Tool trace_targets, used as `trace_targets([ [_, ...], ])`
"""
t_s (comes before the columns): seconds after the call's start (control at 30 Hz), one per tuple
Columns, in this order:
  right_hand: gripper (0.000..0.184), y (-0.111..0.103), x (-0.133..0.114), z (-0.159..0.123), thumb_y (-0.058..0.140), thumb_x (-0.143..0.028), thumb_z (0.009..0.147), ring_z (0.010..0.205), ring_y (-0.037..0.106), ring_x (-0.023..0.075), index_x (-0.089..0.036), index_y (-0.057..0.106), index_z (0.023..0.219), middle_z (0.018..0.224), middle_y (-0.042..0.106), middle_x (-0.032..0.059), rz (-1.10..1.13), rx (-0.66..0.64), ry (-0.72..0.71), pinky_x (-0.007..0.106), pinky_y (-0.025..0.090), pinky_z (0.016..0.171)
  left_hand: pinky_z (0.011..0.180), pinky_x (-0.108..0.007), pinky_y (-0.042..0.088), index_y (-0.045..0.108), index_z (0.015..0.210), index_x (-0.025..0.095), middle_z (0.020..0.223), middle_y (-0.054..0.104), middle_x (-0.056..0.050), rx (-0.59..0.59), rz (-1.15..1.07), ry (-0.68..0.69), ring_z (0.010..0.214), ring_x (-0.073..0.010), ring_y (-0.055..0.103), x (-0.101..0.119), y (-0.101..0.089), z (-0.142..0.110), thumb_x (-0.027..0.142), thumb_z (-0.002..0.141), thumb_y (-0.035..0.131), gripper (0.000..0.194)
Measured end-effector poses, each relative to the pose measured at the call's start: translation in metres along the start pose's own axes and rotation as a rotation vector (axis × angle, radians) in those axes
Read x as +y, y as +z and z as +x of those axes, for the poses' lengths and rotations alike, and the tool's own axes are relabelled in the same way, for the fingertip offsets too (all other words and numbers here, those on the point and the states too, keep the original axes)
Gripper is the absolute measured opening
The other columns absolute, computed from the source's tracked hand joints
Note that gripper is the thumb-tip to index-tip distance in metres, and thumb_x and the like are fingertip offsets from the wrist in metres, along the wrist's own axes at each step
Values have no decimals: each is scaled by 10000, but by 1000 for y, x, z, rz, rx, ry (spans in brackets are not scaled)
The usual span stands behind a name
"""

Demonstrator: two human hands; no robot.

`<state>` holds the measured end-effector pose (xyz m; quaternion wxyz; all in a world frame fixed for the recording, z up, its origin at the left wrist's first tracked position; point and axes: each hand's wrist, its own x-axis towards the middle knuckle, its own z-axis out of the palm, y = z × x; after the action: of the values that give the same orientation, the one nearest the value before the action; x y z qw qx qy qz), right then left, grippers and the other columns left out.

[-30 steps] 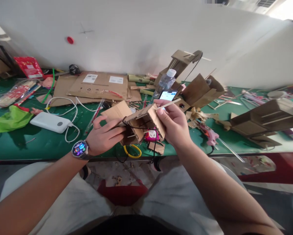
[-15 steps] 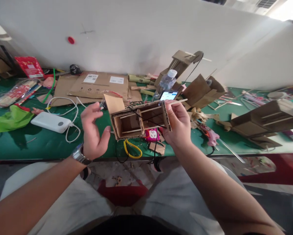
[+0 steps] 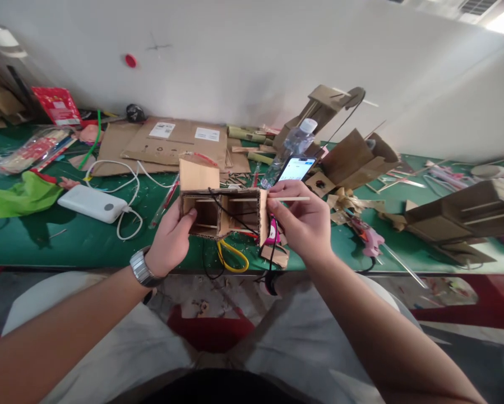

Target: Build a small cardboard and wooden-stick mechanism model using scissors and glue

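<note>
A small cardboard box (image 3: 223, 225) with two open compartments is held up over the table's front edge, its flap (image 3: 199, 175) sticking up at the left. My left hand (image 3: 170, 247) grips the left end, thumb inside the left compartment and fingers hidden behind. Out of the right wall pokes a thin wooden stick (image 3: 292, 198), pinched by my right hand (image 3: 305, 227) close to that wall. A black cord (image 3: 236, 220) crosses the box front, and more of it hangs below.
Behind the box stand a phone (image 3: 296, 168) and a plastic bottle (image 3: 291, 143). A pink glue gun (image 3: 367, 235) lies right, near a cardboard structure (image 3: 457, 216). To the left are a white power bank (image 3: 92, 204) and its cable. Yellow-handled scissors or a loop (image 3: 237, 264) lie below the box.
My left hand has closed from an open pose onto the box's left end. The right fingers have shifted from the box's right edge to the stick, and the box sits more level.
</note>
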<state>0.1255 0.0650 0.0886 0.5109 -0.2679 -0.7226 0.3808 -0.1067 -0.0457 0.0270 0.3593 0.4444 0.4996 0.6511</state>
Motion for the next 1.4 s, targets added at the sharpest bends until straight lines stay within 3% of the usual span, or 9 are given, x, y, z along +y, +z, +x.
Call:
trace_targets([
  [0.13,162,-3,-10,-3,848,-375,912,873,729,205,-248,757,954,965,751,56,-90,-27,-41,330,619,689,1162,-476,532,706,1387,200,1363,756,-98,67,165,10,1281,-302,691,2,-1,2,352,1040,594,395],
  [0.27,40,-8,-17,-4,806,-253,937,881,778,231,-253,773,914,912,801,52,-276,-57,-227,370,637,750,977,-429,590,764,1257,173,1178,805,-103,116,328,-7,1083,-296,733,5,-2,5,446,1042,595,387],
  [0.57,158,-8,-33,-7,780,-179,952,696,730,201,-224,738,807,731,762,36,-636,-193,-532,339,586,667,803,-364,571,772,1111,171,1018,808,-95,186,483,45,922,-263,713,-6,-11,14,515,1037,587,397],
  [0.7,330,-5,-36,-9,715,-218,1010,586,628,153,-203,644,688,617,650,19,-702,-254,-467,294,475,571,808,-377,558,762,1143,176,1061,813,-106,190,537,54,960,-278,727,-2,-9,14,489,1039,568,382],
  [0.87,248,-12,-41,-3,666,-307,1044,609,622,143,-194,683,824,686,674,16,-688,-353,-389,267,446,584,840,-398,574,762,1160,169,1113,823,-118,205,552,70,981,-283,743,-2,-10,17,452,1037,562,367],
  [1.0,341,-19,-43,1,590,-257,1057,551,520,125,-206,583,720,634,599,-1,-806,-465,-347,282,348,548,844,-399,574,759,1162,175,1137,827,-115,214,567,83,984,-276,749,-2,-13,20,436,1041,564,347],
  [1.1,419,-17,-39,0,595,-287,1050,523,432,123,-212,505,648,569,503,-17,-836,-448,-262,299,293,542,877,-398,578,752,1177,179,1162,825,-108,211,576,110,1023,-274,755,-2,-12,19,416,1052,554,332],
  [1.3,548,-3,-28,-4,515,-455,1095,501,346,116,-217,456,605,514,433,-28,-592,-412,108,292,272,505,1015,-416,572,745,1221,176,1299,797,-129,223,613,172,1148,-293,753,2,-11,17,399,1066,546,337],
  [1.4,522,-1,-22,-6,521,-461,1097,517,358,121,-223,452,637,542,444,-26,-572,-402,43,292,285,516,1006,-399,576,746,1202,191,1275,807,-114,239,643,185,1141,-290,756,4,-11,17,410,1070,542,327],
])
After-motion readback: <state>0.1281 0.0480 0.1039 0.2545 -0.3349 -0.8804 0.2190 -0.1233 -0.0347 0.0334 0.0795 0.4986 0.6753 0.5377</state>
